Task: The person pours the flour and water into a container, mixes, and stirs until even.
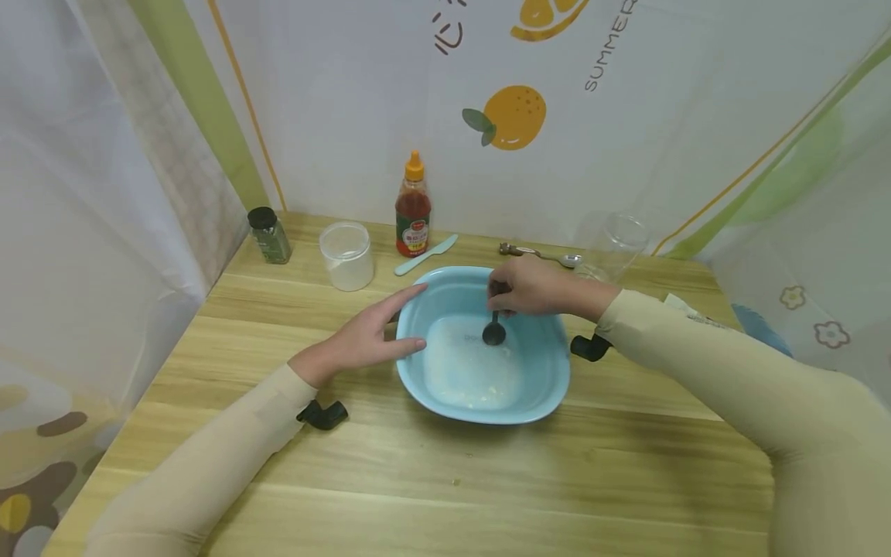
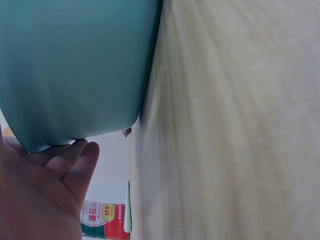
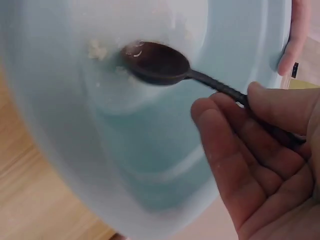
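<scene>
A light blue plastic basin (image 1: 546,387) stands on the table, with pale liquid and small whitish bits in its bottom. My left hand (image 1: 369,334) holds its left rim, the thumb over the edge and other fingers against the outer wall, as the left wrist view shows. From the far right side, my right hand (image 1: 532,286) reaches over the rim and pinches the handle of a dark spoon (image 3: 157,64) between thumb and fingers. The spoon's bowl is low inside the basin, close to the liquid and a few whitish lumps.
Behind the basin are a dark-lidded jar (image 1: 271,238), a clear tub (image 1: 346,259) of white contents, a ketchup bottle (image 1: 414,213), a pale green knife (image 1: 426,255), a metal spoon (image 1: 546,255) and a clear glass container (image 1: 616,244). A packet (image 1: 685,306) lies partly behind the right sleeve.
</scene>
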The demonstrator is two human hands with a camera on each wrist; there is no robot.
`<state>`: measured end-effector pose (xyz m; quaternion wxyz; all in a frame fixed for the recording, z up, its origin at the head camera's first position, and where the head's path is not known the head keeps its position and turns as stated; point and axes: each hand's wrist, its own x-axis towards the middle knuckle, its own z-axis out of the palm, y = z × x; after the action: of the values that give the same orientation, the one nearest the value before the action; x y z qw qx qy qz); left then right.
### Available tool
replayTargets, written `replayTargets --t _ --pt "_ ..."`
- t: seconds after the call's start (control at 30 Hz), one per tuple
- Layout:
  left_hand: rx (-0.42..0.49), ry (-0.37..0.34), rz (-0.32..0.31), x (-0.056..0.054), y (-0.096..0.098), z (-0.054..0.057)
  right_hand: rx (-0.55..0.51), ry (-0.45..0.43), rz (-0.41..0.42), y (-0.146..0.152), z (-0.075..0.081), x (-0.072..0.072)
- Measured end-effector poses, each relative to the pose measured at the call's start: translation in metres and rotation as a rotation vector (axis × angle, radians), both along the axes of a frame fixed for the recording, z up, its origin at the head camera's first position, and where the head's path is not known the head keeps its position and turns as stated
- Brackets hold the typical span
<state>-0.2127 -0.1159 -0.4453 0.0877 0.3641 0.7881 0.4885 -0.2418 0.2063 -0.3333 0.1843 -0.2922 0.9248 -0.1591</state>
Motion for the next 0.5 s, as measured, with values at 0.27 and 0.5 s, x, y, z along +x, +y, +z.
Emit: replayTargets --t 0.27,0.5 --pt "-0.013 0.006 0.008 0.0 0.001 0.001 -0.019 -0.245 0.14 -0.004 -0.004 0.013" --pt "-0.005 0.008 0.007 0.0 -0.001 0.0 -0.09 -0.219 0.115 -0.011 -0.003 0.013"
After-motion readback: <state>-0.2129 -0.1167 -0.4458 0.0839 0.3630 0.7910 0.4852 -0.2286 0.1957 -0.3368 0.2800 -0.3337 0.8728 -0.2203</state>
